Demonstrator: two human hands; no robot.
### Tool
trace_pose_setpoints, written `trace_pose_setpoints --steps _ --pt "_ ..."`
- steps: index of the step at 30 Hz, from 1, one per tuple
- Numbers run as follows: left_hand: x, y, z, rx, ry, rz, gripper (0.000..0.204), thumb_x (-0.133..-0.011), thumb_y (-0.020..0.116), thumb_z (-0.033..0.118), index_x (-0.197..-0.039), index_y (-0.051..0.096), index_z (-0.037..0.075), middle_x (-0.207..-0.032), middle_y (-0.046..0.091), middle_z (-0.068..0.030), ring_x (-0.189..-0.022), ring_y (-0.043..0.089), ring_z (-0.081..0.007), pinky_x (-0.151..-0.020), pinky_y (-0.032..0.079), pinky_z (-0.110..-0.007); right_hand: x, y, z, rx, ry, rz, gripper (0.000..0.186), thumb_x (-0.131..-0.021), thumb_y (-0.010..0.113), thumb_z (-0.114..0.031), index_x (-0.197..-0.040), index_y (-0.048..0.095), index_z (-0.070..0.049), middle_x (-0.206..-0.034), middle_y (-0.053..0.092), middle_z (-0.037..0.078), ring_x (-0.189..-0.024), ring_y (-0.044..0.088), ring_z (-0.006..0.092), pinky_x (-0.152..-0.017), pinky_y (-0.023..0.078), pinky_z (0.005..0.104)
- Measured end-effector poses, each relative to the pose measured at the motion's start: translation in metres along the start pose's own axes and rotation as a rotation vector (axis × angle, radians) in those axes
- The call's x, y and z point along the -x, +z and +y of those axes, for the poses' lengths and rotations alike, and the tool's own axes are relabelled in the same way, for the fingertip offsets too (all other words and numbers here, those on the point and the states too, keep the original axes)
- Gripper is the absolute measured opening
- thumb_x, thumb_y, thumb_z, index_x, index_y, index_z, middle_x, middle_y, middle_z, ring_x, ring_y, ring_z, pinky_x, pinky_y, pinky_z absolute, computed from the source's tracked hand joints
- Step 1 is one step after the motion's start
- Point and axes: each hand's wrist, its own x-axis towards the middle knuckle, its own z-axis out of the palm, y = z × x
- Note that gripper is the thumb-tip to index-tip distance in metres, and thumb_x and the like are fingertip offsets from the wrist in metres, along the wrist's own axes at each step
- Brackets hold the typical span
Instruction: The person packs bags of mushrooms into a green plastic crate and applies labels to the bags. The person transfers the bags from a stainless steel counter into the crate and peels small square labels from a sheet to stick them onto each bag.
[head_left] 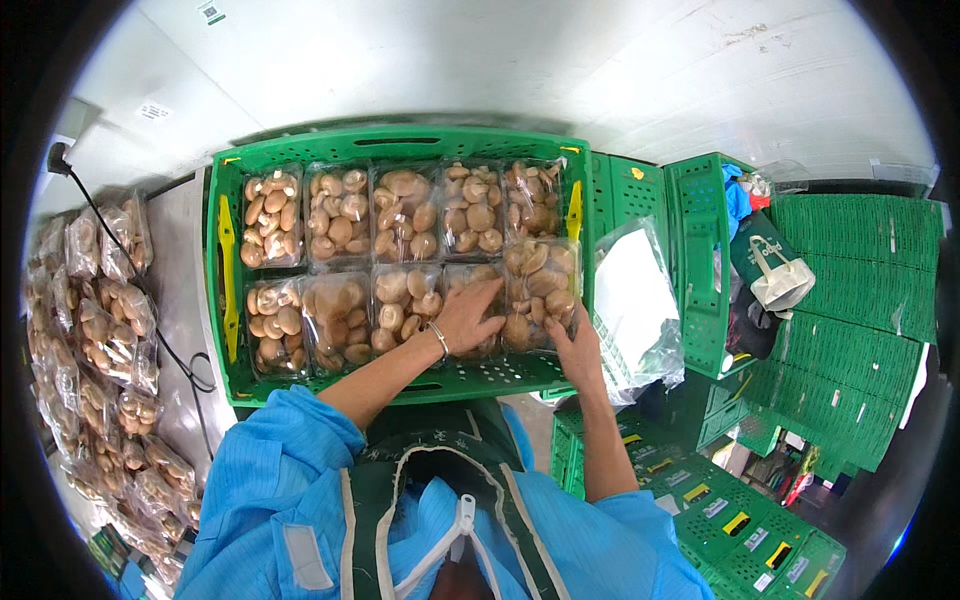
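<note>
Clear plastic packs of brown mushrooms point(403, 215) fill two rows of a green plastic crate point(400, 146) in front of me. At the near right corner, one mushroom pack point(540, 285) sits slightly higher than its neighbours. Along its right side my right hand point(580, 352) grips it, thumb over the near top edge and fingers between pack and crate wall. My left hand point(467, 318), with a bracelet at the wrist, lies across the neighbouring near-row pack. Its fingers are spread, and their tips reach the left edge of the corner pack.
Many bagged mushrooms point(125, 330) lie at the left beside a black cable point(130, 255). A clear plastic bag with a white sheet point(637, 290) adjoins the crate's right side. Stacked green crates point(850, 330) stand farther right, near a crate holding a cloth bag point(780, 280).
</note>
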Motion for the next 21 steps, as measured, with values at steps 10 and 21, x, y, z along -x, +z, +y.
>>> trace_pose_setpoints --steps 10,21 --pt "0.020 -0.012 -0.017 -0.598 0.250 0.017 0.064 -0.083 0.059 0.049 -0.137 0.045 0.019 -0.150 0.031 0.0007 -0.140 0.021 -0.0277 -0.111 0.017 -0.055 0.027 0.024 -0.021 0.542 -0.100 0.150 0.074 -0.083 0.065 -0.019 -0.140 0.025 0.007 -0.137 0.035 0.034 -0.120 0.044 0.0469 -0.098 0.039 0.0486" --pt "0.016 -0.006 -0.031 -0.543 0.251 0.085 0.063 -0.078 0.063 0.051 -0.130 0.051 0.016 -0.149 0.034 -0.0021 -0.138 0.027 -0.0310 -0.110 0.020 -0.055 -0.078 0.094 0.041 0.947 -0.401 0.135 0.071 -0.087 0.053 -0.044 -0.144 0.033 -0.008 -0.150 0.021 0.023 -0.139 0.016 0.0407 -0.110 0.007 0.0595"
